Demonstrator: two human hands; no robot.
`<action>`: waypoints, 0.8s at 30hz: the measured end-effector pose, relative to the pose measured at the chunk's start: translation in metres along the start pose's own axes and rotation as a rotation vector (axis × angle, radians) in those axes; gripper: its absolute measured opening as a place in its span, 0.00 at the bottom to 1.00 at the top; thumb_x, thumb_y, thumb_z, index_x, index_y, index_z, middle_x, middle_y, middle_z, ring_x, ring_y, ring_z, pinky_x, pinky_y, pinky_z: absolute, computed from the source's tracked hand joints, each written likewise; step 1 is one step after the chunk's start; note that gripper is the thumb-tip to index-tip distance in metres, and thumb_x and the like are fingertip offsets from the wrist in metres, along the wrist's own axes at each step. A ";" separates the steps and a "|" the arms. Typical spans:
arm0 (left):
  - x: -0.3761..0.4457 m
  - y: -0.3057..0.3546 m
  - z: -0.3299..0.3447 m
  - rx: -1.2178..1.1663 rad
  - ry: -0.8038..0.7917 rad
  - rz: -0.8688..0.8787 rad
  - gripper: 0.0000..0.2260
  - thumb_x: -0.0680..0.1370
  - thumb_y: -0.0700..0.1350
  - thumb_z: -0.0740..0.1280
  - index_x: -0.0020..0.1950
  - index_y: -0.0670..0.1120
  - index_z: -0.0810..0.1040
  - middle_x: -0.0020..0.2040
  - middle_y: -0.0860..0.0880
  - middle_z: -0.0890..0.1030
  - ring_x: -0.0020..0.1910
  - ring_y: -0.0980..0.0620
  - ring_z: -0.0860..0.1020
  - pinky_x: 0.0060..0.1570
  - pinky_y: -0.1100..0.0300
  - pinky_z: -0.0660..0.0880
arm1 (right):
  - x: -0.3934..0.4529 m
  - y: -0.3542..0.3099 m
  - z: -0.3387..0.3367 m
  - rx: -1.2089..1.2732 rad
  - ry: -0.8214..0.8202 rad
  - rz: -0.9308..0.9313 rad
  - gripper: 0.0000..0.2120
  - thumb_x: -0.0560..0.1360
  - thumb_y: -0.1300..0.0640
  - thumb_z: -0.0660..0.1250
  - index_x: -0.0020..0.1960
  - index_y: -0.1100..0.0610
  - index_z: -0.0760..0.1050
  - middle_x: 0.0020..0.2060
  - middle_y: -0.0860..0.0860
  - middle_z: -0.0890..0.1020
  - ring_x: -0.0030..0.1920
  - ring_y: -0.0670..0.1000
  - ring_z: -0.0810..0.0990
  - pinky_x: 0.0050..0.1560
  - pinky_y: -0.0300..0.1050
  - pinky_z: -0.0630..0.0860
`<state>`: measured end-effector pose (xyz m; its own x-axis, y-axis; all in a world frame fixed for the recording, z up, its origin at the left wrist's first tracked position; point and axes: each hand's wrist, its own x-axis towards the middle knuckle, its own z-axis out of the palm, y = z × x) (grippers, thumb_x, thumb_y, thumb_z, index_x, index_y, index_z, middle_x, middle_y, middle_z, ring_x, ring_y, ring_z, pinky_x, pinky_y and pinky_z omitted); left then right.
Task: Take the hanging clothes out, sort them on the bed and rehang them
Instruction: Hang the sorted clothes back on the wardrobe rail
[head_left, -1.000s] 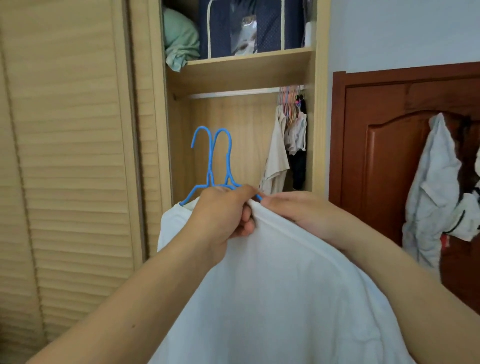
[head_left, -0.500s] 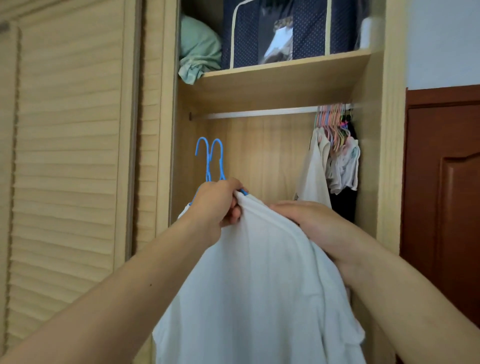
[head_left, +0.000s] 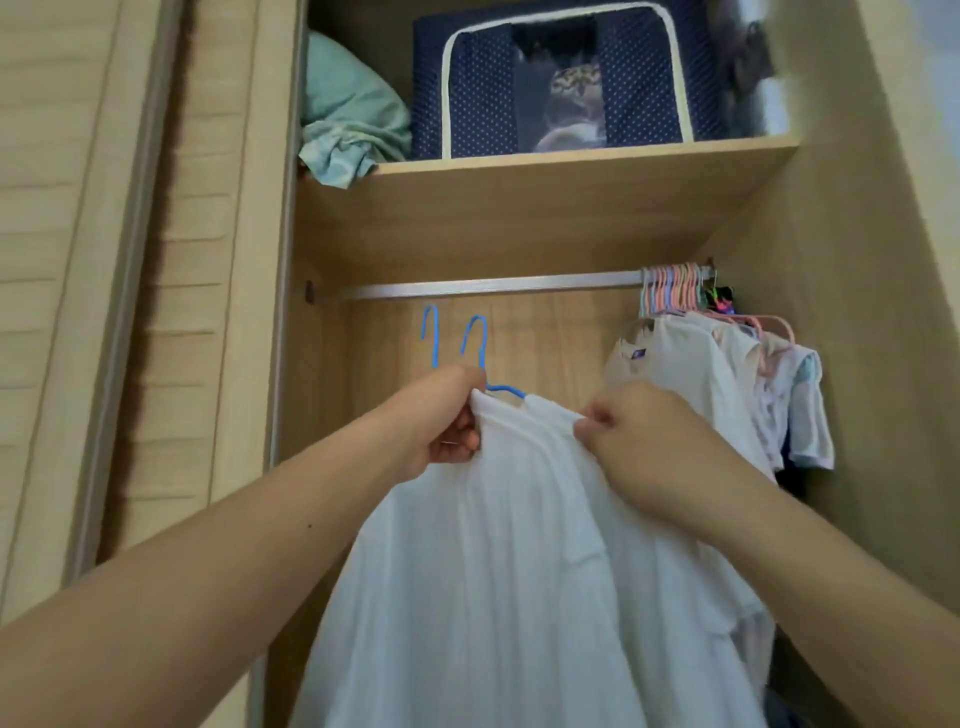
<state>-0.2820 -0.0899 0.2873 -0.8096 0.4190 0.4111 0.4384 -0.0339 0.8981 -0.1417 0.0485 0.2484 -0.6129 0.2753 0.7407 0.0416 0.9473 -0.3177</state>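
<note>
No text, number or brand can be read anywhere. A small dark neck label (head_left: 637, 354) sits inside the collar of a white shirt (head_left: 691, 374) hanging at the far right of the rail, but whatever is printed on it is too small and blurred to make out.

Wooden shelf (head_left: 545, 171): green bundled fabric (head_left: 348, 124) at left, navy dotted storage bag (head_left: 561, 83) beside it.
</note>
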 end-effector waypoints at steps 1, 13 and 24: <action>0.013 -0.008 -0.015 0.019 0.027 -0.018 0.06 0.76 0.44 0.60 0.48 0.44 0.75 0.27 0.49 0.67 0.19 0.53 0.68 0.29 0.64 0.70 | 0.009 0.004 0.011 -0.064 0.045 0.007 0.13 0.79 0.49 0.61 0.41 0.55 0.76 0.41 0.53 0.81 0.47 0.59 0.79 0.47 0.51 0.77; 0.080 -0.042 -0.159 0.238 0.088 0.067 0.11 0.65 0.43 0.63 0.30 0.41 0.84 0.43 0.35 0.84 0.40 0.42 0.77 0.39 0.57 0.72 | 0.120 -0.016 0.052 -0.354 0.311 -0.035 0.08 0.78 0.52 0.62 0.52 0.53 0.78 0.50 0.57 0.82 0.52 0.62 0.80 0.47 0.50 0.76; 0.075 -0.047 -0.156 0.153 0.102 0.093 0.20 0.65 0.45 0.66 0.47 0.31 0.83 0.33 0.40 0.75 0.26 0.47 0.70 0.29 0.61 0.68 | 0.258 -0.060 0.078 -0.465 0.356 0.048 0.15 0.76 0.63 0.61 0.60 0.58 0.78 0.57 0.60 0.80 0.58 0.64 0.79 0.52 0.50 0.76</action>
<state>-0.4242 -0.1981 0.3008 -0.7950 0.3257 0.5117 0.5609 0.0733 0.8246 -0.3637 0.0501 0.4120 -0.3025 0.2813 0.9107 0.4537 0.8827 -0.1220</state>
